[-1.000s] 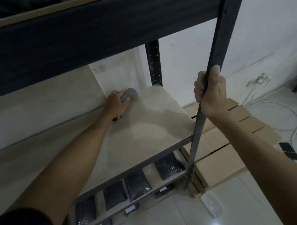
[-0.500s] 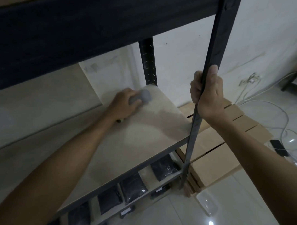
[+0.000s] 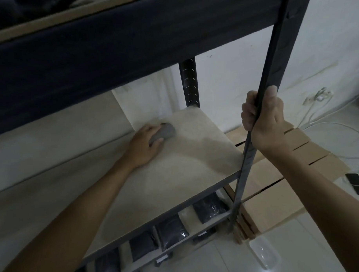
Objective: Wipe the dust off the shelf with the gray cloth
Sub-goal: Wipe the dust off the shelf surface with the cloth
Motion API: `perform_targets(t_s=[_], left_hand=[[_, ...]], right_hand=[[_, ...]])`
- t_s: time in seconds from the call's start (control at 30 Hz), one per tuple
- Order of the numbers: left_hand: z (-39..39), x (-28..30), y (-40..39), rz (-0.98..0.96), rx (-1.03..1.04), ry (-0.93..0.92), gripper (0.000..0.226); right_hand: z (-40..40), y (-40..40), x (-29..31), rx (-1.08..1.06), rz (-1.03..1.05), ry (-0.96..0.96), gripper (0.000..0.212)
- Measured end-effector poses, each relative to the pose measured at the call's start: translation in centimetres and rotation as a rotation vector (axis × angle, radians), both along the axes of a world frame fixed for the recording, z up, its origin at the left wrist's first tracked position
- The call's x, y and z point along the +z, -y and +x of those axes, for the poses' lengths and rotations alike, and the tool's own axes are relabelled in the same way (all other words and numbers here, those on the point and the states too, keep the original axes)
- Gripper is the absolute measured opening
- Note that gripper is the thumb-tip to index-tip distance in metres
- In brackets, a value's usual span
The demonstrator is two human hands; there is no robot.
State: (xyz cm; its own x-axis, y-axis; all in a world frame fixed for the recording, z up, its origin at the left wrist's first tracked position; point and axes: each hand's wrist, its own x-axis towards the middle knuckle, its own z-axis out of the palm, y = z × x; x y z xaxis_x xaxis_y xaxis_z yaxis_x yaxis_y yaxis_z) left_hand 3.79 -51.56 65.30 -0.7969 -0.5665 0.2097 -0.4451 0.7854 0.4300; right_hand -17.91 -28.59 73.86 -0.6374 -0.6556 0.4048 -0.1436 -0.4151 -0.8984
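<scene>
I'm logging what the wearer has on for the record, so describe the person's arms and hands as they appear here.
Both forearms are bare from wrist to the frame's edge: no sleeve, glove, watch, ring or band shows on the left hand or the right hand. The light is dim, so finer marks cannot be made out. The upper arms lie outside the frame, so whether any sleeve is worn higher up cannot be told.

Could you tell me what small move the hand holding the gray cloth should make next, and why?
Probably sweep the gray cloth toward the shelf's front edge: the left hand presses it near the back, while the nearer board lies unreached and the right hand grips the post.
</scene>
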Motion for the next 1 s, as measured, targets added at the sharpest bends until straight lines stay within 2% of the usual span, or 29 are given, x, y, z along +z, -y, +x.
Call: perform_targets(t_s=[0.13, 0.23, 0.3, 0.43, 0.57, 0.77, 1.0], left_hand=[[0.6, 1.3, -0.7, 0.119, -0.150, 0.024, 0.037], [-0.6, 2.7, 4.1, 0.030, 0.041, -0.089, 0.034], [-1.6, 3.1, 6.6, -0.033, 0.140, -0.081, 0.036], [-5.6, 0.9, 7.3, 0.031, 0.111, -0.027, 0.036], [-7.8, -1.0, 6.0, 0.045, 0.156, 0.004, 0.049], [-7.1, -1.2, -0.2, 0.001, -0.077, 0.026, 0.056], [-3.3, 0.0, -12.6, 0.174, -0.354, 0.101, 0.056]], right_hand=[[0.1, 0.0, 0.1, -0.012, 0.000, 0.005, 0.069], [0.1, 0.1, 0.2, -0.008, 0.007, 0.009, 0.069], [0.2, 0.0, 0.3, -0.006, 0.011, 0.012, 0.069], [0.3, 0.1, 0.2, -0.001, 0.000, 0.013, 0.069], [0.2, 0.1, 0.3, 0.008, 0.013, 0.026, 0.071], [0.6, -0.2, 0.4, -0.005, 0.007, 0.020, 0.071], [0.7, -0.5, 0.5, -0.021, 0.018, 0.005, 0.072]])
